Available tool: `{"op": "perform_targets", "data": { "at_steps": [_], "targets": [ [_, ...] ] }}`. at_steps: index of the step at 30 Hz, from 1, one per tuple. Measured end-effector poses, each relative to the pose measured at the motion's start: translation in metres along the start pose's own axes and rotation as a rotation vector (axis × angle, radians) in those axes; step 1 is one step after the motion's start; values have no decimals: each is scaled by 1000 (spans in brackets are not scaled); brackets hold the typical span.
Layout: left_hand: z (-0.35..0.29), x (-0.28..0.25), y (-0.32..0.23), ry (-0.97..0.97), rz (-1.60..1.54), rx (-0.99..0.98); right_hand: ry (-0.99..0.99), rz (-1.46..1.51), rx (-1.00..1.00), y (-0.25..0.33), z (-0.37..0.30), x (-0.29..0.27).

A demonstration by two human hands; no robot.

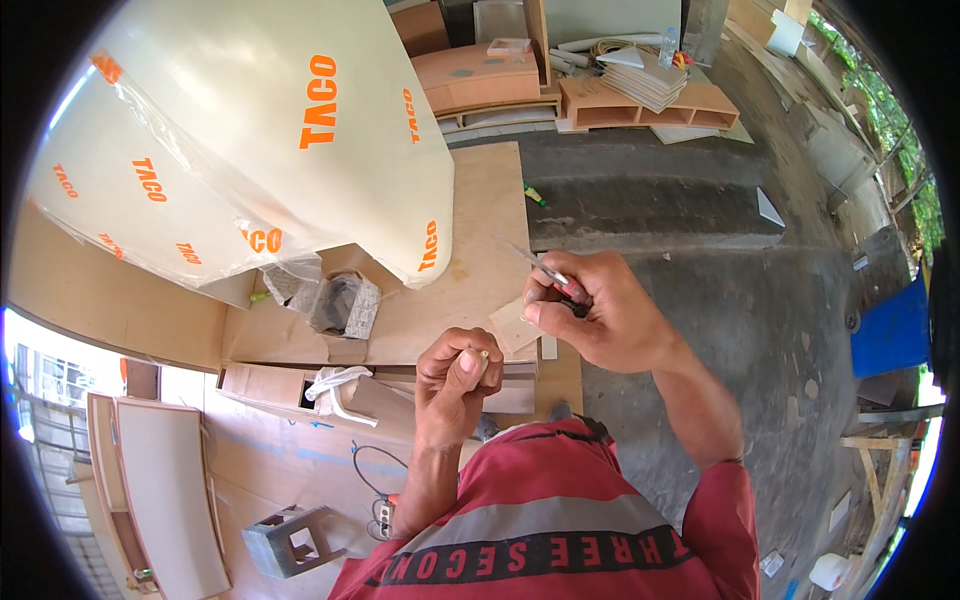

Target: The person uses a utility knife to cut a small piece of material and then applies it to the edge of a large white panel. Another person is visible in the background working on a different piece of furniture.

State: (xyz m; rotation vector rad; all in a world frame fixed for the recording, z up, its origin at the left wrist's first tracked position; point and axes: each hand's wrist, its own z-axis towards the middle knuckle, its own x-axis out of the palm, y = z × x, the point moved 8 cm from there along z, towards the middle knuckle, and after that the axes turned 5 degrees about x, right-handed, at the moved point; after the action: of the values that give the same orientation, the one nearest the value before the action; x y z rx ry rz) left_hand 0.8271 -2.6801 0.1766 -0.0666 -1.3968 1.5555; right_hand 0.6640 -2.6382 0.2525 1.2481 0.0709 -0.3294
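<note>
Gripping utility knife (553, 275) in right hand (600, 315) | left hand (455, 380) clenched on small piece (484, 356) (pale)

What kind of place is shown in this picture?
Probably a carpentry or furniture workshop. A pale plywood board serves as a work surface, unfinished brown wooden cabinet parts lie on the grey concrete floor, and a large cream laminate sheet in clear plastic wrap curls above.

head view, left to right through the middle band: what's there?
Curved cream laminate sheet → grey bundle on the plywood → left hand pinching a small pale piece → right hand gripping a utility knife → blue panel.
</note>
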Motion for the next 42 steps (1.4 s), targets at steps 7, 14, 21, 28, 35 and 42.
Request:
{"op": "perform_targets", "data": {
  "at_steps": [7,14,21,28,35,42],
  "targets": [
    [1,7,-3,-46,-33,-51,9,-158,133,-9,-2,7],
    [1,14,-2,-88,-63,-123,-54,204,89,-9,-4,14],
    [-6,13,-5,-128,-121,-151,128,95,-214,30,4,26],
    [-6,14,-5,-55,-192,-112,147,162,-163,29,5,37],
    [-10,10,-4,78,-214,-90,221,372,-190,30,2,51],
    [-3,13,-8,65,-203,-52,84,991,293,-12,0,42]
  ]
}}
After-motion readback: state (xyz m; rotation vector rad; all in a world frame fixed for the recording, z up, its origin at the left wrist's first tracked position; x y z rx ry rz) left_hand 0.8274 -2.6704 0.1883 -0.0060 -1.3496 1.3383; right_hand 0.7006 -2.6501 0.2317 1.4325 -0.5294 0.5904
